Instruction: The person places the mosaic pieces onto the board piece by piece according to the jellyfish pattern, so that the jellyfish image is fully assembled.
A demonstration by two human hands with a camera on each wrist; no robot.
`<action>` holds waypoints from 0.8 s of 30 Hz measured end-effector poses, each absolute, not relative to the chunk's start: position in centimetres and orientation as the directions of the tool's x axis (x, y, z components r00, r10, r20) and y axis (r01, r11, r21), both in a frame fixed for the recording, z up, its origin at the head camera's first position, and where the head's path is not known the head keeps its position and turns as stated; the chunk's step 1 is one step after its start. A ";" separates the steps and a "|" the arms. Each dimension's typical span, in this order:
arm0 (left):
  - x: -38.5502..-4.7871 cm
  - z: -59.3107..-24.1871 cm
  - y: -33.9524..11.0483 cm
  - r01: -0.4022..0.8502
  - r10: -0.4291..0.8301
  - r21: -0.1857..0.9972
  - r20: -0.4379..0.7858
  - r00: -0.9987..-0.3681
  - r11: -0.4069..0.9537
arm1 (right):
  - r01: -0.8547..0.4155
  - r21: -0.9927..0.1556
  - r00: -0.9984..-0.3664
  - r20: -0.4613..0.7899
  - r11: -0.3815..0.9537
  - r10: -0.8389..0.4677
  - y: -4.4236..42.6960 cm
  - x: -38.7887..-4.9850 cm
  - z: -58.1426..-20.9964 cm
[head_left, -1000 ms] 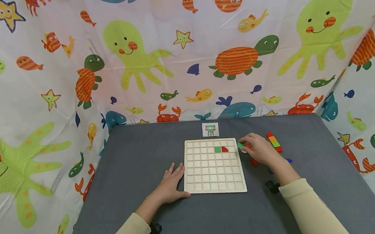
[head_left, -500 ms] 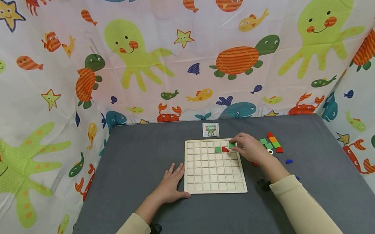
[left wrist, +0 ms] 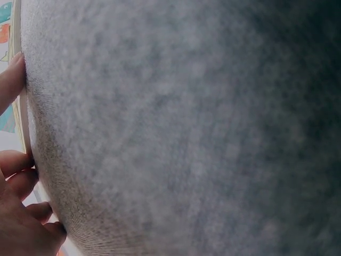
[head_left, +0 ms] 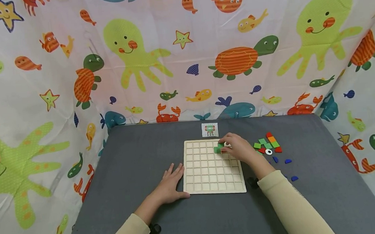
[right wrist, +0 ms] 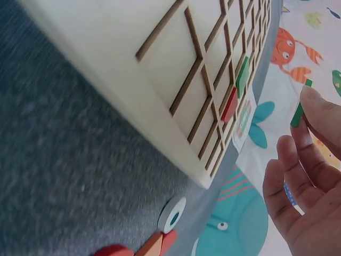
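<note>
A wooden grid board (head_left: 208,170) lies on the grey table. Along its left edge rests my left hand (head_left: 170,184), fingers spread, thumb by the near left corner; the left wrist view shows its fingertips (left wrist: 18,66) against the board's side. My right hand (head_left: 241,150) is over the board's upper right part, pinching a green square tile (right wrist: 301,104) between thumb and finger, apart from the grid in the right wrist view. Another green tile (head_left: 217,150) sits in a cell, beside a red quarter-round tile (right wrist: 229,105) mostly hidden by the hand in the head view.
A small picture card (head_left: 209,129) lies beyond the board. To the right are loose green tiles (head_left: 262,141), a red, orange and green row (head_left: 273,141), a white ring (head_left: 269,151) and blue rounded pieces (head_left: 288,161). A sea-animal curtain (head_left: 177,73) hangs behind the table.
My right hand has carried the green tile leftward from the loose pieces to above the upper cells of the board, uncovering those pieces. My left hand stays where it was.
</note>
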State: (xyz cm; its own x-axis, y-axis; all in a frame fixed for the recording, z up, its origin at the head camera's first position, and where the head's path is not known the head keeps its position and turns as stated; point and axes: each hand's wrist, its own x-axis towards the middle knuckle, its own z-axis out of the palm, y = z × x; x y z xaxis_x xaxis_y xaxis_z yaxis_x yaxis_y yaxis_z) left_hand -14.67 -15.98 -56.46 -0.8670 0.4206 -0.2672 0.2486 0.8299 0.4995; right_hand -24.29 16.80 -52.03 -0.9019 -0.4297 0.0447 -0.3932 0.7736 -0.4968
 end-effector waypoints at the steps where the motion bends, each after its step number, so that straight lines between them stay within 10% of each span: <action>1: -14.7 -56.4 -16.0 0.246 0.420 0.502 -0.268 -0.867 0.829 | -0.393 -0.499 -0.900 0.038 0.772 -0.434 16.6 -24.3 -52.0; 24: -14.9 -55.5 -15.8 0.247 0.425 0.510 -0.268 -0.865 0.824 | -0.387 -0.499 -0.886 -0.034 0.775 -0.463 13.2 -26.0 -52.9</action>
